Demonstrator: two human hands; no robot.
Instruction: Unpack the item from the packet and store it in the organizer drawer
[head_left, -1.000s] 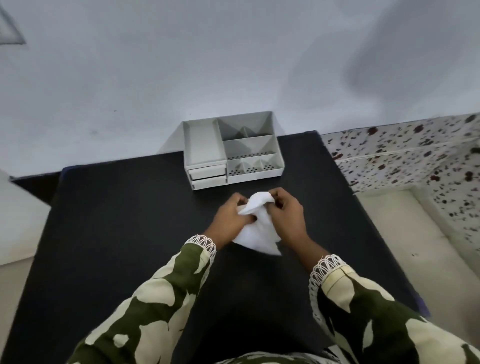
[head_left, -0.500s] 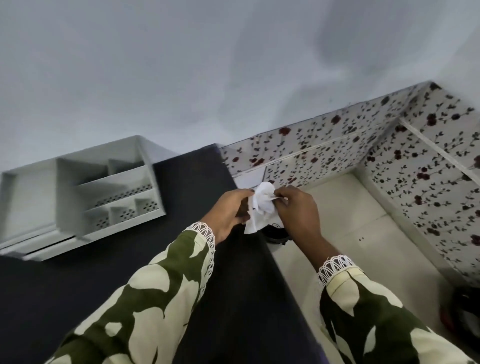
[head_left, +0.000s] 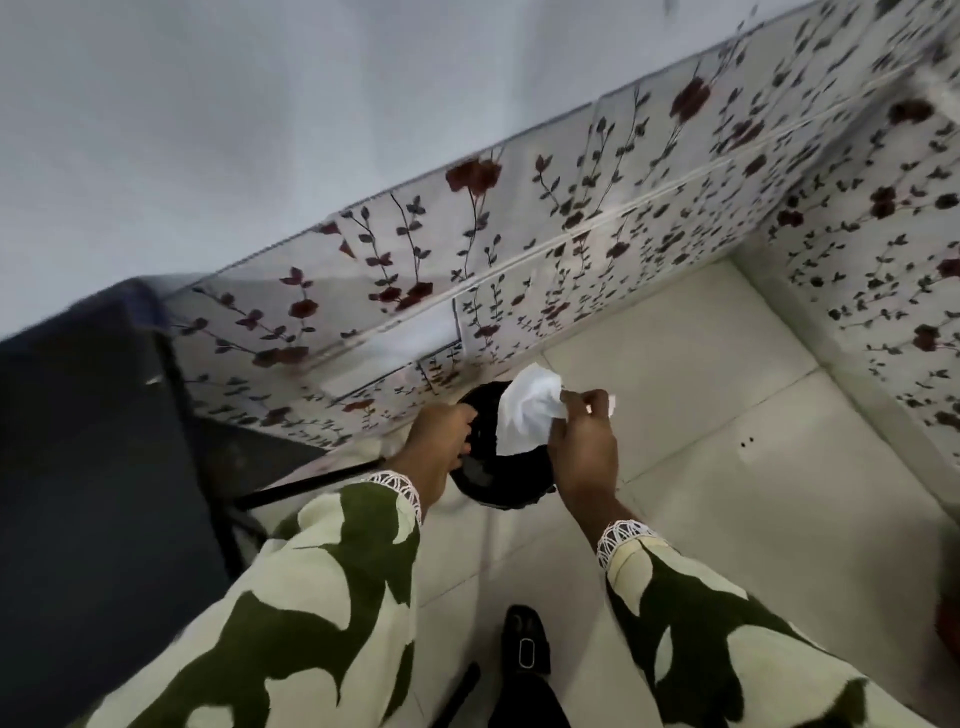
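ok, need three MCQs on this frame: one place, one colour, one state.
1. Where is the white packet?
A. over the black bin
B. on the table
C. on the floor

2. What colour are the tile flowers?
A. blue
B. yellow
C. dark red

3. Right hand?
A. flat open
B. pinching the packet
C. out of view

Answers: 1 A, the packet hangs in front of the bin's opening. 2 C, dark red blooms on dark stems. 3 B, its fingertips clamp the packet's edge; the left hand is curled beside the bin, apart from the packet.
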